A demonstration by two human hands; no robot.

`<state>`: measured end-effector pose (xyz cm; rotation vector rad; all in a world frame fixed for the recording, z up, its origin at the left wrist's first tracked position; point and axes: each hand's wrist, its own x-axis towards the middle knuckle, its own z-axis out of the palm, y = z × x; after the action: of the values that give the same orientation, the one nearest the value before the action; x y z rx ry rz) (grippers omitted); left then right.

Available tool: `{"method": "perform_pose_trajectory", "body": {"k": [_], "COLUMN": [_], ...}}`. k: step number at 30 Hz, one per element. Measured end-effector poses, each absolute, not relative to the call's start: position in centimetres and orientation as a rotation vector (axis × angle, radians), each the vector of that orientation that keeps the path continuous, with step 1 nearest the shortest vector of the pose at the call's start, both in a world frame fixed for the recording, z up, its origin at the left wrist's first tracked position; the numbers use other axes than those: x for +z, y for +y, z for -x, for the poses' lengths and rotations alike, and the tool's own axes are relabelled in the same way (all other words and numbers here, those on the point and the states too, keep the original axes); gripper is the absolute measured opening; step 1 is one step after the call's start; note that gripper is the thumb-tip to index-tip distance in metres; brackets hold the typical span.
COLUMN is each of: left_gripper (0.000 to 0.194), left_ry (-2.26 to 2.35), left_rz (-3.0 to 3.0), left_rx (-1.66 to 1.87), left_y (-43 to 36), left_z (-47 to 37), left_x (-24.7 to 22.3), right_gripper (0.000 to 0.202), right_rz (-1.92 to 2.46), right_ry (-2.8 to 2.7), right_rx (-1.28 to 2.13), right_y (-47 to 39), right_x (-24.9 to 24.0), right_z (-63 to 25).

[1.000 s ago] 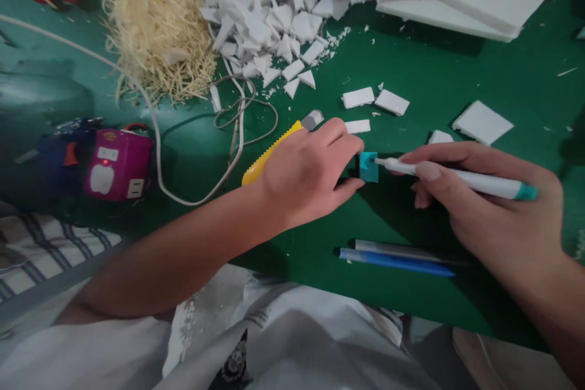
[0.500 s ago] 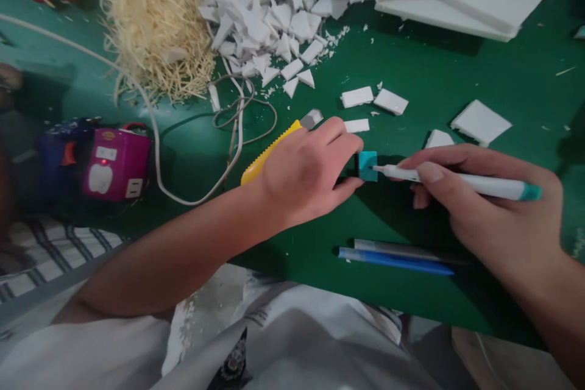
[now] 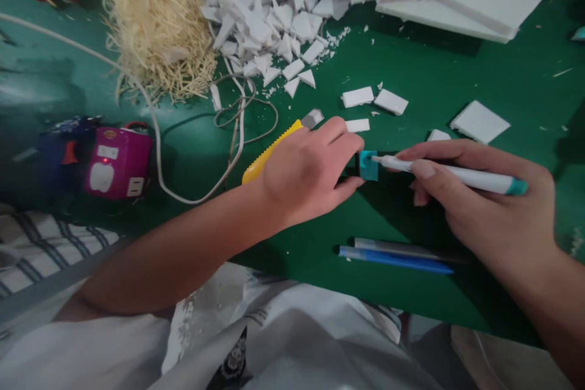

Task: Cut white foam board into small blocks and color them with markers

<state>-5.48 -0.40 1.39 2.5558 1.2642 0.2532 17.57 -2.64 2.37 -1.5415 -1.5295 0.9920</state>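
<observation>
My left hand (image 3: 313, 161) is closed, thumb and fingers pinching a small block with a teal face (image 3: 369, 166). Most of the block's far side is hidden by my fingers. A white marker (image 3: 470, 177) with a teal end is gripped in my right hand (image 3: 484, 195). Its tip touches the teal face near the upper middle. Under and beside my left hand lies a yellow utility knife (image 3: 272, 152), its grey end pointing away from me. Closer to my body, a blue marker (image 3: 397, 259) and a greyish marker (image 3: 397, 248) lie side by side on the green table (image 3: 311, 262).
White foam scraps (image 3: 278, 24) are heaped at the back, beside wood shavings (image 3: 158, 30) and stacked foam sheets (image 3: 448, 0). Several cut foam pieces (image 3: 479, 122) lie beyond my hands. A white cable (image 3: 158, 164) loops left, near a magenta box (image 3: 119, 163).
My right hand has shifted slightly left and up, carrying the marker tip higher on the teal face. My left hand holds nearly still. A person's hand at the far left has left view.
</observation>
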Motion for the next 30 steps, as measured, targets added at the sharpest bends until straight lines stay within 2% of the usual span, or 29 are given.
{"method": "perform_pose_trajectory", "body": {"k": [2, 6, 10, 15, 20, 23, 26, 30], "left_gripper": [0.022, 0.021, 0.021, 0.021, 0.021, 0.021, 0.021, 0.021], "left_ry": [1.263, 1.255, 1.259, 1.25, 1.271, 1.263, 1.268, 1.274], "left_rz": [-2.548, -2.554, -2.548, -2.554, -2.559, -2.558, -2.554, -2.556], "left_rx": [0.257, 0.263, 0.262, 0.261, 0.252, 0.238, 0.241, 0.242], "left_y": [-0.4, -0.5, -0.4, -0.5, -0.5, -0.4, -0.4, -0.4], "left_z": [5.4, 5.4, 5.4, 5.5, 5.4, 5.4, 5.4, 5.3], "left_x": [1.4, 1.4, 1.4, 1.4, 1.4, 1.4, 1.4, 1.4], "right_gripper": [0.004, 0.017, 0.008, 0.017, 0.004, 0.012, 0.008, 0.014], "right_rz": [1.576, 1.588, 1.582, 1.567, 1.564, 1.54, 1.517, 1.517], "right_ry": [-1.536, -1.556, -1.535, -1.564, -1.547, -1.562, -1.543, -1.58], "right_rx": [0.992, 1.093, 1.037, 1.069, 1.017, 1.048, 0.996, 1.017], "right_y": [-2.5, -2.6, -2.8, -2.7, -2.6, -2.5, -2.5, -2.5], "right_x": [2.7, 3.1, 2.9, 2.7, 2.6, 2.4, 2.2, 2.1], "right_z": [-17.4, -17.3, -17.4, -17.5, -17.4, -17.3, -17.4, -17.5]}}
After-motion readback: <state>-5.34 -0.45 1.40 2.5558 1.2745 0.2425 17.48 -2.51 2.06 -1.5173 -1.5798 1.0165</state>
